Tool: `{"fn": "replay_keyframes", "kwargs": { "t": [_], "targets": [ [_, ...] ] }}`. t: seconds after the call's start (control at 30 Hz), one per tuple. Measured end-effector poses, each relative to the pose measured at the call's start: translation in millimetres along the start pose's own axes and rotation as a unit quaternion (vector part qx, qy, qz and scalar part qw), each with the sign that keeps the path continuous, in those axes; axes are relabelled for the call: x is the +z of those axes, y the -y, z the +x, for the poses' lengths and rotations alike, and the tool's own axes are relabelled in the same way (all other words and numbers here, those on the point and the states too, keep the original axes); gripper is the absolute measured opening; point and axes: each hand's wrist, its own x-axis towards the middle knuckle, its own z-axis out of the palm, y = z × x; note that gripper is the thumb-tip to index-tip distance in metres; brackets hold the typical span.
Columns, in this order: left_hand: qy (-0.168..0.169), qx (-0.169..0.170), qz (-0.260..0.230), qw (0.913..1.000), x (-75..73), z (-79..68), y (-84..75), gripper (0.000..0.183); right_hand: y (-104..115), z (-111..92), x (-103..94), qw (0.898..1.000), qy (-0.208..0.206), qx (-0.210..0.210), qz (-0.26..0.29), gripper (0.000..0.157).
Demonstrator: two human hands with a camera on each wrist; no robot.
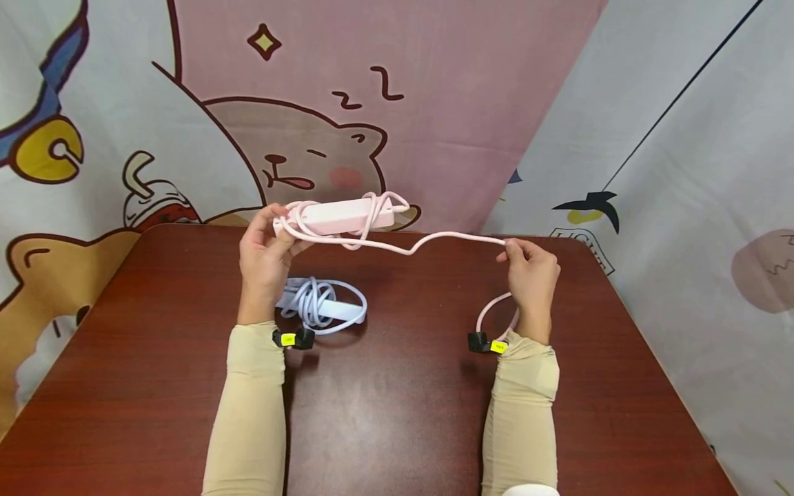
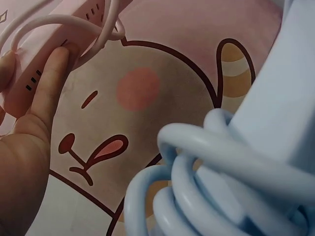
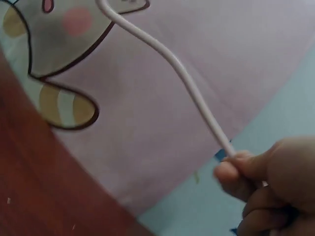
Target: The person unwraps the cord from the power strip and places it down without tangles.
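Note:
A pink power strip (image 1: 341, 216), with its cord looped around it, is held up over the far edge of the table by my left hand (image 1: 265, 251). In the left wrist view, fingers lie along the slotted side of the strip (image 2: 34, 88). My right hand (image 1: 532, 272) pinches the pink cord (image 1: 455, 235) between thumb and fingers, out to the right. The cord runs with a slight bend between the two hands, and its free part curves down behind the right wrist. Below the left hand, a light blue power strip (image 1: 342, 311) wrapped in its own cord lies on the table.
The brown table (image 1: 397, 413) stretches beneath both arms. Behind its far edge hangs a cartoon-printed curtain (image 1: 459, 83). Black wrist cameras with yellow labels sit on both wrists.

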Motion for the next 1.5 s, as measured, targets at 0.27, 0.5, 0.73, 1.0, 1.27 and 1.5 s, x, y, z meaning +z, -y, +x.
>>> {"fn": "replay_keyframes", "kwargs": {
  "t": [0.27, 0.5, 0.73, 1.0, 1.27, 1.5],
  "targets": [
    [0.002, -0.025, 0.065, 0.9976, 9.5, -1.9, 5.8, 0.031, -24.0, 0.0, 12.0, 0.992, 0.098, 0.007, -0.078, 0.029],
    [0.028, -0.038, 0.119, 0.9918, 22.5, -6.4, 13.4, 0.027, -37.4, -1.1, 19.8, 0.979, 0.156, 0.002, -0.134, 0.026],
    [0.042, -0.041, 0.125, 0.9904, 26.7, -8.7, 17.1, 0.028, -27.0, -3.5, 23.0, 0.955, 0.244, -0.029, -0.165, 0.021],
    [0.041, -0.044, 0.148, 0.9872, 27.5, -9.4, 15.4, 0.029, 7.6, -12.1, 22.2, 0.923, 0.336, -0.089, -0.167, 0.033],
    [0.043, -0.042, 0.152, 0.9865, 28.9, -7.9, 16.0, 0.030, 56.7, -30.3, 11.3, 0.922, 0.308, -0.192, -0.140, 0.027],
    [0.034, -0.022, 0.167, 0.9852, 33.2, -7.2, 13.4, 0.030, 100.5, -60.5, 21.8, 0.928, 0.226, -0.297, -0.012, 0.014]
  ]
}}
